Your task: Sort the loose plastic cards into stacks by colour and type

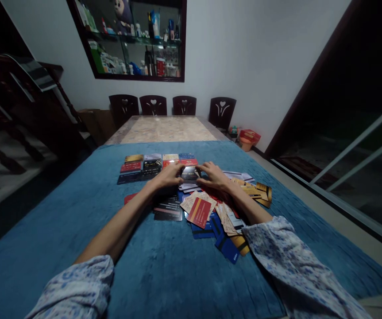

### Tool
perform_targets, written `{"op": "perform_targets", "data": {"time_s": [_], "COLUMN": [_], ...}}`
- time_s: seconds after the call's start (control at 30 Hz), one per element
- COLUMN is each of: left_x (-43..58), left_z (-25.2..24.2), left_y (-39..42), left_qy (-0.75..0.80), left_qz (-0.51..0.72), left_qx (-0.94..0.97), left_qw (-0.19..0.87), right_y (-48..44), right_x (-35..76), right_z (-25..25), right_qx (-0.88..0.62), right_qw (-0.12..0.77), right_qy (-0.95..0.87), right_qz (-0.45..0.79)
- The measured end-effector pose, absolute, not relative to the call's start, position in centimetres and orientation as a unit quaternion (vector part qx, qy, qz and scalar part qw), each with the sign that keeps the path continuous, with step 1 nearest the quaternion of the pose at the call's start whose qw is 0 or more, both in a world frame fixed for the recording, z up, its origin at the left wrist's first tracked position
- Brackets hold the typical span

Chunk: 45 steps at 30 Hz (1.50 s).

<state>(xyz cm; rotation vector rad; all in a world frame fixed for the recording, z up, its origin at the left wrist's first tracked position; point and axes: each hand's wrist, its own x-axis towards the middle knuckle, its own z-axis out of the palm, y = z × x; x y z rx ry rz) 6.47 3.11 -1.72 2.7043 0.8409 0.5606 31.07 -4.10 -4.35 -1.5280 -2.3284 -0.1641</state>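
Observation:
A black card [190,174] with light lettering lies between my two hands at the right end of the laid-out cards. My left hand [168,176] pinches its left edge between thumb and fingers. My right hand [215,175] grips the right edge the same way. Rows of overlapping cards run to the left, among them a red card [131,167] and a dark card [127,178]. Nearer me is a loose heap, with a red card [199,212] on top, blue cards [228,249] and black cards [168,211]. My forearms partly cover the heap.
A blue cloth [137,274] covers the near part of the long table. Bare stone tabletop [171,129] shows beyond it. Gold cards [260,193] spread out at the heap's right side. Dark chairs [153,105] stand at the far end, below a wall cabinet [134,40].

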Motion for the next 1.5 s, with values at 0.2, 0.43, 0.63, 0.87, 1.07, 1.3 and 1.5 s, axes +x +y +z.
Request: {"op": "perform_targets", "data": {"time_s": [0.2,0.43,0.63,0.87,1.07,1.3,1.5], "left_x": [5.8,4.5,2.7,0.4,-1.5,-3.6,-4.6], "left_z": [-1.8,-0.7,0.6,1.8,2.6,3.0,2.5], "left_y": [3.5,3.3,3.7,4.6,5.2,7.6,9.7], "left_qy": [0.297,0.305,0.324,0.349,0.383,0.433,0.451], "left_qz": [0.178,0.181,0.176,0.158,0.141,0.108,0.091], "left_qx": [0.929,0.927,0.924,0.921,0.911,0.894,0.888], "left_qw": [0.127,0.125,0.099,0.072,0.06,0.033,0.01], "right_y": [-3.6,-2.0,-1.1,0.4,1.8,3.9,5.7], "right_x": [30.5,29.5,27.8,25.1,22.6,19.5,17.6], "right_z": [-3.7,-3.3,-1.2,1.0,2.3,3.3,3.6], "right_qx": [-0.537,-0.532,-0.507,-0.502,-0.51,-0.531,-0.541], "right_qw": [0.167,0.166,0.148,0.113,0.087,0.066,0.035], "right_qy": [-0.826,-0.829,-0.849,-0.857,-0.856,-0.845,-0.84], "right_qz": [-0.044,-0.05,-0.028,-0.011,-0.007,0.009,0.014]}}
